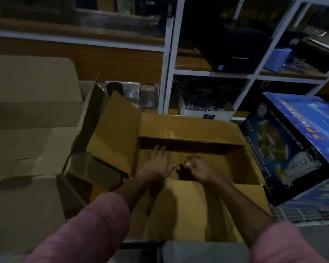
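Note:
An open brown cardboard box [188,128] stands in front of me with its flaps folded outward. Both of my arms, in pink sleeves, reach down into it. My left hand [158,164] lies flat with straight fingers on the box floor, near the left wall. My right hand [198,168] hovers close beside it with curled fingers. Whether it holds anything is unclear in the dim light. A dark gap or shadow lies on the floor between the two hands.
Larger pale cardboard boxes [32,120] crowd the left side. A blue printed carton [292,147] leans at the right over a white wire grid [302,213]. White shelving [169,63] with dark equipment stands behind.

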A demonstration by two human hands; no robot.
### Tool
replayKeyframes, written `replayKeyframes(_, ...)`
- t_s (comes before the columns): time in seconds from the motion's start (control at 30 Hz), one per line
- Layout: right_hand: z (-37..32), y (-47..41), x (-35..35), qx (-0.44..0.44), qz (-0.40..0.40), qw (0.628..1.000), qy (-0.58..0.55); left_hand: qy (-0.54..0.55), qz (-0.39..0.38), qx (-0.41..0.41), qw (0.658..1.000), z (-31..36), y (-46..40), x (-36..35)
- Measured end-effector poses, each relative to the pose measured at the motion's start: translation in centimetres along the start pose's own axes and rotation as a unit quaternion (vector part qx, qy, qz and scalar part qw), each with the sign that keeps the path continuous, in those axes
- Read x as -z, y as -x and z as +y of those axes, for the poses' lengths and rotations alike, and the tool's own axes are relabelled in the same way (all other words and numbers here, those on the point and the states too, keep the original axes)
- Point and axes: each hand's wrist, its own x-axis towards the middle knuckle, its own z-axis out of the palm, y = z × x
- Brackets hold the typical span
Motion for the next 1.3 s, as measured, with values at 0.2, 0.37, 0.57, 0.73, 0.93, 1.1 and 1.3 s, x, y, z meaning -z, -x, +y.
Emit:
replayKeyframes(0.2,-1.3,-4.1,0.8,0.123,0.135,0.983,0.022,-0.005,0.124,-0.034,0.992,-0.9,-4.2,0.7)
replayKeyframes(0.37,-1.6,-8.3,3.7,0.139,0.149,0.977,0.059,-0.055,0.205,0.007,0.977,-1.5,-9.5,3.6)
replayKeyframes(0.57,-1.1,-12.8,5.8,0.07,0.121,0.987,0.08,-0.098,0.191,0.029,0.976,-3.3,-14.0,3.8)
replayKeyframes(0.73,-0.1,-15.3,5.8,0.047,0.074,0.991,0.104,-0.097,0.19,0.046,0.976,-4.2,-15.8,2.7)
replayKeyframes(0.93,0.6,-16.9,5.1,0.029,0.057,0.989,0.133,-0.128,0.203,0.065,0.969,-4.1,-16.3,2.1)
replayKeyframes(1.1,0.7,-15.9,5.6,0.026,0.044,0.992,0.12,-0.129,0.187,0.053,0.972,-3.9,-15.7,2.1)
replayKeyframes(1.3,2.3,-10.4,3.6,-0.019,0.039,0.993,0.111,-0.129,0.158,0.045,0.978,-2.0,-11.7,1.6)
